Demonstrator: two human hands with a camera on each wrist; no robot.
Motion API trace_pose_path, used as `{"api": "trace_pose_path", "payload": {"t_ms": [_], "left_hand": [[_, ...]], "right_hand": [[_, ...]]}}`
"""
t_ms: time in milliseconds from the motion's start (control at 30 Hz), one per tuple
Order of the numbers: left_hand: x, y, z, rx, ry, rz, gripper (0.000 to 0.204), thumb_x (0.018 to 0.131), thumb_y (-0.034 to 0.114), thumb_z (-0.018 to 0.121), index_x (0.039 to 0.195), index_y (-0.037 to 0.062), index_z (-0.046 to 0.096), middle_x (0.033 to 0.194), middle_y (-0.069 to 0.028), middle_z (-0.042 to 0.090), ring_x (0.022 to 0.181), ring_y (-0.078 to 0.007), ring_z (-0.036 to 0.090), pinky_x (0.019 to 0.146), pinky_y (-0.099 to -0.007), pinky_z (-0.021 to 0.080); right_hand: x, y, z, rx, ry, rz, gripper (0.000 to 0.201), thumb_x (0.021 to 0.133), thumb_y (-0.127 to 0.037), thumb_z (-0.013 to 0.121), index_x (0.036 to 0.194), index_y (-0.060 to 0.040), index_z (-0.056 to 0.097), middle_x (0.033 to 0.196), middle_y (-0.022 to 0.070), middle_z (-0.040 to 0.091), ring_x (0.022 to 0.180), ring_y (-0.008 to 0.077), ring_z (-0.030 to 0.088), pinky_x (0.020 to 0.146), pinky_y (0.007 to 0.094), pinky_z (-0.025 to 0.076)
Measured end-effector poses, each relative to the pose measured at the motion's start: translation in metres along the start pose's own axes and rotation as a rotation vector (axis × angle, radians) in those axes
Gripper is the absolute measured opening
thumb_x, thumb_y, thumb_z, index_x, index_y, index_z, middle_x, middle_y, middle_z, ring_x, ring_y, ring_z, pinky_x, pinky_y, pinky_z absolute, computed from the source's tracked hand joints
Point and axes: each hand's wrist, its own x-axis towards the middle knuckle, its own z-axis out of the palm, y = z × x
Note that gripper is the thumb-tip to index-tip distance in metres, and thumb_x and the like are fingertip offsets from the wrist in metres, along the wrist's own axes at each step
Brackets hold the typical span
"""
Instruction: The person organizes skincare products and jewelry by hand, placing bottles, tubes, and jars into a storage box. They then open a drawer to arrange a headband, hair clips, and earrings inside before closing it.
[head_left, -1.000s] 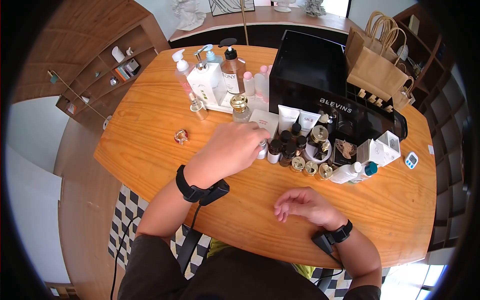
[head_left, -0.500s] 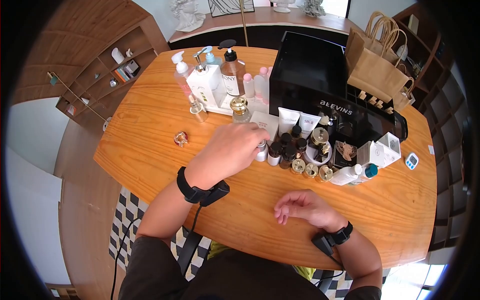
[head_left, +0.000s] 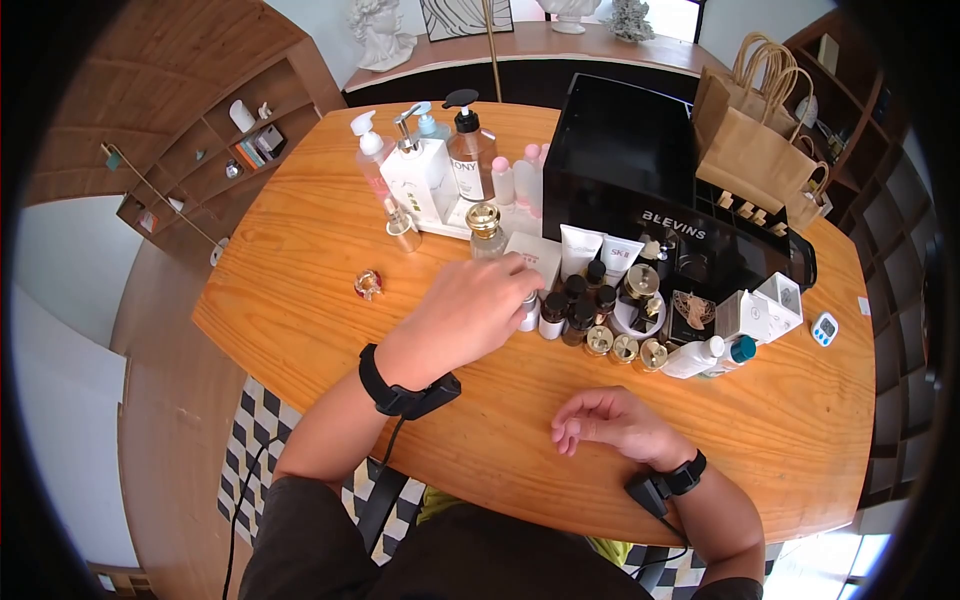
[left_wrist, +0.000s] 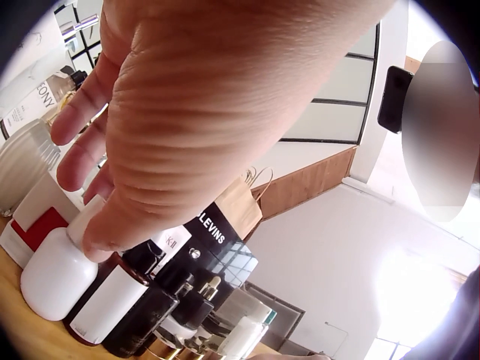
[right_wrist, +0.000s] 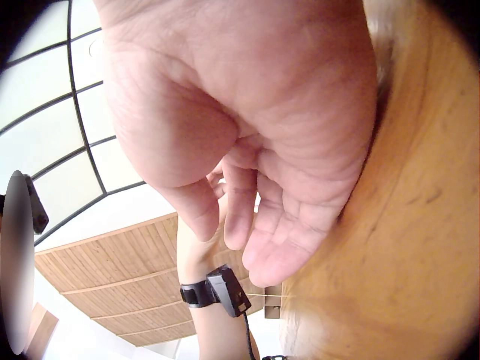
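Note:
My left hand (head_left: 462, 308) reaches to the left end of the cosmetics cluster and pinches the cap of a small white bottle (left_wrist: 54, 276) between thumb and fingers. The bottle stands upright on the wooden table, beside a dark brown bottle (left_wrist: 111, 301) with a white label. Behind it are a white box (head_left: 537, 258) and a clear bottle with a gold cap (head_left: 483, 218). My right hand (head_left: 618, 425) rests near the table's front edge, palm turned inward. Its fingers are loosely bent and hold nothing.
Pump bottles (head_left: 420, 180) stand at the back left. A black BLEVINS case (head_left: 625, 140) fills the back right, paper bags (head_left: 750, 150) behind its trays. White tubes (head_left: 580, 250), gold-capped jars (head_left: 625, 348) and a small timer (head_left: 824, 329) sit rightward. A red-and-gold ornament (head_left: 368, 284) lies left.
The head view has shifted slightly, so the tabletop things appear a little lower. My left hand keeps its hold on the white bottle's cap, and my right hand stays in place.

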Motion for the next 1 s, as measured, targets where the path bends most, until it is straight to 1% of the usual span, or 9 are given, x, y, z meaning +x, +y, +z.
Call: {"api": "trace_pose_path", "payload": {"t_ms": [200, 367, 400, 467, 500, 567, 667, 767, 1000], "left_hand": [[0.007, -0.004, -0.039, -0.100, -0.044, -0.036, 0.030, 0.088, 0.018, 0.080, 0.115, 0.0073, 0.073, 0.103, -0.0091, 0.073, 0.090, -0.0323, 0.072, 0.075, -0.0434, 0.057], [0.045, -0.044, -0.070, 0.063, 0.045, -0.138, 0.024, 0.094, 0.024, 0.074, 0.111, 0.0075, 0.076, 0.096, -0.0111, 0.076, 0.084, -0.0339, 0.073, 0.072, -0.0433, 0.056], [0.055, -0.053, -0.070, 0.067, 0.046, -0.138, 0.024, 0.094, 0.024, 0.074, 0.111, 0.0075, 0.076, 0.096, -0.0111, 0.076, 0.084, -0.0339, 0.073, 0.072, -0.0433, 0.056], [0.078, -0.070, -0.061, 0.140, 0.093, -0.087, 0.019, 0.092, 0.022, 0.073, 0.091, 0.0038, 0.078, 0.088, -0.0142, 0.077, 0.087, -0.0366, 0.074, 0.078, -0.0489, 0.058], [0.088, -0.082, -0.056, 0.144, 0.095, -0.083, 0.019, 0.092, 0.022, 0.073, 0.091, 0.0038, 0.078, 0.088, -0.0142, 0.077, 0.087, -0.0366, 0.074, 0.078, -0.0489, 0.058], [0.108, -0.101, -0.044, 0.310, -0.113, -0.169, 0.029, 0.098, 0.031, 0.067, 0.106, 0.0065, 0.079, 0.092, -0.0164, 0.077, 0.085, -0.0372, 0.073, 0.076, -0.0476, 0.058], [0.127, -0.111, -0.032, 0.384, -0.183, -0.221, 0.028, 0.097, 0.029, 0.066, 0.100, 0.0045, 0.079, 0.093, -0.0198, 0.076, 0.090, -0.0393, 0.074, 0.081, -0.0502, 0.058], [0.138, -0.113, -0.022, 0.373, -0.235, -0.268, 0.028, 0.096, 0.028, 0.065, 0.097, 0.0031, 0.078, 0.095, -0.0227, 0.076, 0.094, -0.0408, 0.073, 0.084, -0.0513, 0.058], [0.146, -0.119, -0.008, 0.418, -0.213, -0.256, 0.028, 0.095, 0.027, 0.065, 0.096, 0.0020, 0.077, 0.093, -0.0231, 0.075, 0.095, -0.0418, 0.073, 0.087, -0.0504, 0.058]], "right_hand": [[-0.001, 0.001, 0.001, -0.010, 0.021, 0.002, 0.018, 0.108, -0.012, 0.064, 0.118, 0.0026, 0.069, 0.110, 0.0103, 0.074, 0.099, 0.0194, 0.072, 0.089, 0.0350, 0.058], [0.000, 0.000, 0.002, -0.005, 0.001, -0.009, 0.018, 0.108, -0.012, 0.063, 0.118, 0.0024, 0.069, 0.110, 0.0102, 0.074, 0.099, 0.0192, 0.072, 0.090, 0.0347, 0.058], [0.000, 0.001, 0.001, -0.005, -0.003, -0.009, 0.018, 0.108, -0.011, 0.063, 0.119, 0.0024, 0.069, 0.111, 0.0103, 0.074, 0.099, 0.0192, 0.072, 0.090, 0.0346, 0.058], [0.001, 0.002, 0.000, -0.009, -0.008, -0.014, 0.018, 0.108, -0.011, 0.063, 0.119, 0.0023, 0.069, 0.111, 0.0103, 0.074, 0.099, 0.0192, 0.072, 0.090, 0.0345, 0.058], [0.000, 0.003, -0.001, -0.011, -0.013, -0.020, 0.020, 0.108, -0.013, 0.064, 0.120, 0.0023, 0.068, 0.111, 0.0096, 0.074, 0.099, 0.0183, 0.072, 0.090, 0.0337, 0.058], [0.000, 0.004, -0.002, -0.014, -0.013, -0.033, 0.022, 0.109, -0.015, 0.065, 0.122, 0.0022, 0.068, 0.111, 0.0088, 0.074, 0.099, 0.0175, 0.072, 0.090, 0.0328, 0.059], [-0.001, 0.004, -0.002, 0.003, -0.008, -0.023, 0.022, 0.109, -0.014, 0.065, 0.122, 0.0023, 0.068, 0.111, 0.0091, 0.074, 0.099, 0.0177, 0.072, 0.090, 0.0330, 0.059], [-0.001, 0.005, -0.003, 0.011, -0.020, -0.021, 0.022, 0.109, -0.014, 0.065, 0.122, 0.0022, 0.068, 0.112, 0.0095, 0.074, 0.100, 0.0178, 0.072, 0.090, 0.0329, 0.059], [0.000, 0.007, -0.004, 0.009, -0.036, -0.026, 0.024, 0.109, -0.016, 0.065, 0.124, 0.0019, 0.068, 0.111, 0.0087, 0.074, 0.099, 0.0170, 0.072, 0.090, 0.0320, 0.059]]}}
